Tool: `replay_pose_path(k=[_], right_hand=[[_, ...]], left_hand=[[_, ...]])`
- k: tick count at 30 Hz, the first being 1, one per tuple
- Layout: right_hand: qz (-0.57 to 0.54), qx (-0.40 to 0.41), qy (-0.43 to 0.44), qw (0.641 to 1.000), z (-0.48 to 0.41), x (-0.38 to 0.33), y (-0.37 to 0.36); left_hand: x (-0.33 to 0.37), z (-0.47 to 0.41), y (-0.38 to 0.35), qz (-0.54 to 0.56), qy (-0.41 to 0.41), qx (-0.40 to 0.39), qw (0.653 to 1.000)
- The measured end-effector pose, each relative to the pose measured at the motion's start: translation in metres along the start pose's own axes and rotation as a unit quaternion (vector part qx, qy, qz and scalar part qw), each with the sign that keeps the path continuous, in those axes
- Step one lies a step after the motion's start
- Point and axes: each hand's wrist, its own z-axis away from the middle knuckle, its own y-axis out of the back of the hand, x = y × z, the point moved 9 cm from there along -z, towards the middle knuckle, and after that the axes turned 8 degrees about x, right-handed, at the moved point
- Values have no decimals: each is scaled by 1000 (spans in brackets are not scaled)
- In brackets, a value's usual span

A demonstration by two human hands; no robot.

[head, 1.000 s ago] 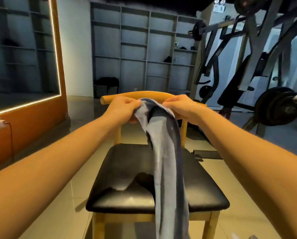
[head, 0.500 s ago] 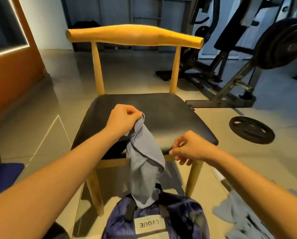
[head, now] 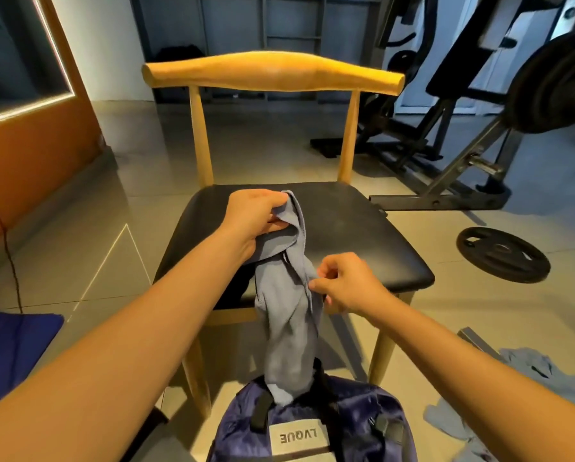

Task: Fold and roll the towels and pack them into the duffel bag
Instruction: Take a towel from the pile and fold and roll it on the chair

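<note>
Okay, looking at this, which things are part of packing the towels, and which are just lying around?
Part of the job:
- grey towel, gripped by the left hand and pinched by the right hand
- navy duffel bag below it
- crumpled towels on the floor, right

Just lying about:
- wooden chair
- loose weight plate
- weight bench frame
- blue mat
</note>
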Motion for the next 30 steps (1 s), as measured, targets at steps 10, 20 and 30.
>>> replay_pose_path(k=[10, 20, 30], right_hand=[[-83, 110, 80, 987, -112, -122, 109], [126, 34, 4, 991, -63, 17, 84], [85, -14, -83, 993, -96, 15, 58]], left_hand=[[34, -17, 59, 37, -100, 168, 980], [24, -10, 45, -97, -129, 118, 980], [18, 12, 17, -176, -154, 35, 972]])
